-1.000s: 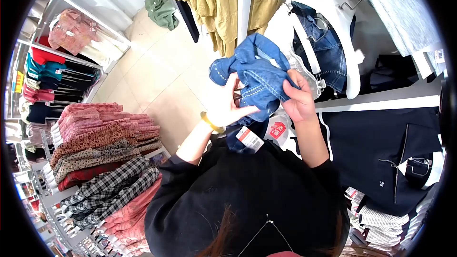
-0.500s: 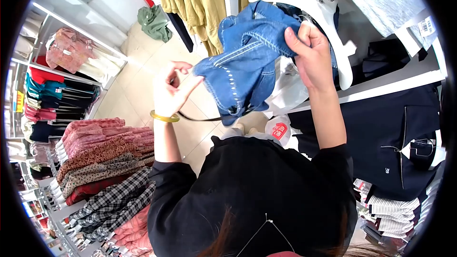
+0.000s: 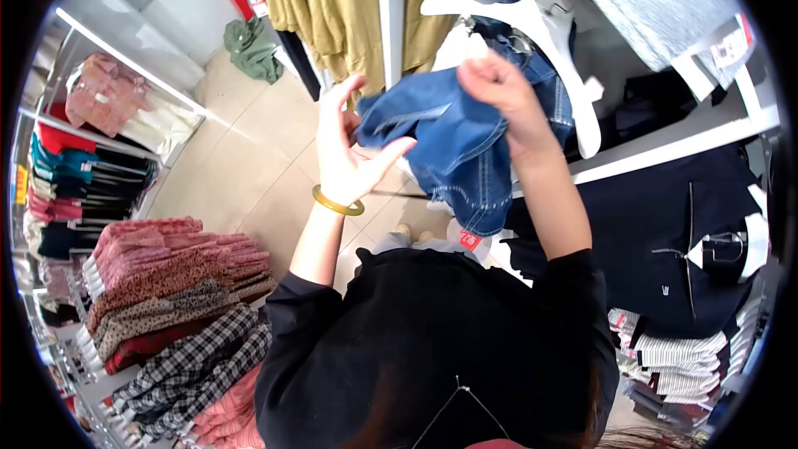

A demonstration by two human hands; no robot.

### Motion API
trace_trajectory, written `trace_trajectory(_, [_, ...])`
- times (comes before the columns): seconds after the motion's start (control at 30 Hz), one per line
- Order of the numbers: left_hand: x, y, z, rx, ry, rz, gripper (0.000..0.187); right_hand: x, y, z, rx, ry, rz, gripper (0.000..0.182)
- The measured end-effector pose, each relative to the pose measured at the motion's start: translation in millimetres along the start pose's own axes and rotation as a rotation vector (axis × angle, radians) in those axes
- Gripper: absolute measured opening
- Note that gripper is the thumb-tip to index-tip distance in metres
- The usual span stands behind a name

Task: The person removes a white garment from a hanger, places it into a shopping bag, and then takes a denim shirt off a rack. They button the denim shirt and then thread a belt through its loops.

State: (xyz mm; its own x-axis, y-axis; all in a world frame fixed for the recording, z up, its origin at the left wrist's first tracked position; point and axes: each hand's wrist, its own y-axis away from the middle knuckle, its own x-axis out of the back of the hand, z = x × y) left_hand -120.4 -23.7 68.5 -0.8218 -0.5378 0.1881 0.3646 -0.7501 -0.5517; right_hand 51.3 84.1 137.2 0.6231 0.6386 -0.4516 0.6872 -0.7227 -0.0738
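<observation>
Biggest of all, the dark zip garment point(image 3: 648, 266) spreads to the right of the right hand, its front turned outward, seemingly so the zip shows. Left of the left hand and nearer the body, patterned tops point(image 3: 179, 299) are ranged close together, probably to fit many in little room; mostly their edges show.

The denim garment point(image 3: 461, 137) is in midair between the two hands, held by its upper part, which lets its stitched lower portion drop free. Just beyond the left hand hang mustard clothes point(image 3: 320, 12). Past the right hand is a white hanger point(image 3: 573, 66), with more denim against it.

The right hand point(image 3: 517, 112) is closed in a pinch on the denim's upper edge and appears to carry most of its weight. The left hand point(image 3: 342, 154) is half open, thumb spread from loosely curled fingers beside the cloth, as though steadying that edge; I can't tell if it grips. Farther beyond it, a green cloth point(image 3: 252, 51) lies crumpled low by the floor. Smallest is the yellow bangle point(image 3: 341, 210) at the left wrist.
</observation>
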Motion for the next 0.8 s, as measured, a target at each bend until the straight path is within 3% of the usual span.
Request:
trace_trajectory(0.03, [-9.4, -5.7, -4.2, -0.167, -0.047, 0.006, 0.069, -2.5, 2.9, 1.5, 0.052, 0.014, -0.114, 0.024])
trace_trajectory(0.1, [-9.5, -5.1, -4.3, 0.050, -0.029, -0.296, 0.039, -1.4, 6.0, 8.0, 0.138, 0.186, -0.130, 0.033])
trace_trajectory(0.23, [2.5, -16.8, -8.3, 0.118, -0.063, -0.267, 0.006, 10.2, 18.9, -13.7, 0.335, 0.811, -0.050, 0.028])
trace_trajectory(0.27, [7.2, -21.7, -4.2, 0.132, 0.031, -0.249, 0.005, 19.8, 16.1, -10.5, 0.466, 0.903, -0.080, 0.032])
trace_trajectory(0.3, [11.5, -27.5, 1.1, 0.146, 0.121, -0.227, 0.005, 22.8, 19.2, -7.5, 0.469, 0.897, -0.073, 0.032])
trace_trajectory(0.37, [20.1, -39.1, 16.1, 0.196, 0.256, -0.212, 0.005, 25.8, 22.9, -4.5, 0.235, 0.781, 0.040, 0.039])
trace_trajectory(0.4, [25.8, -44.9, 19.5, 0.186, 0.299, -0.244, 0.007, 27.0, 23.5, -6.9, 0.203, 1.004, 0.106, 0.038])
trace_trajectory(0.43, [23.7, -44.7, 29.9, 0.234, 0.453, -0.205, 0.012, 26.8, 21.8, -6.0, 0.208, 0.996, 0.105, 0.038])
trace_trajectory(0.5, [28.8, -45.9, 34.6, 0.349, 0.585, -0.180, 0.018, 28.8, 17.5, -3.2, 0.135, 1.277, 0.215, 0.029])
trace_trajectory(0.53, [32.6, -45.8, 38.5, 0.428, 0.676, -0.183, 0.020, 38.3, 12.2, 6.2, 0.272, 1.386, 0.228, 0.027])
trace_trajectory(0.63, [40.9, -45.3, 42.5, 0.526, 0.765, -0.111, 0.027, 50.6, 5.2, 17.1, 0.298, 1.272, 0.186, 0.031])
trace_trajectory(0.67, [44.3, -45.2, 38.5, 0.534, 0.738, -0.083, 0.030, 52.3, 3.8, 18.5, 0.136, 1.256, 0.170, 0.030])
trace_trajectory(0.7, [46.6, -46.0, 38.2, 0.566, 0.741, -0.059, 0.029, 54.3, 1.8, 21.2, 0.136, 1.250, 0.167, 0.030])
trace_trajectory(0.8, [54.9, -45.2, 29.2, 0.631, 0.743, -0.010, 0.028, 52.5, 1.3, 27.1, 0.022, 0.790, 0.032, 0.030])
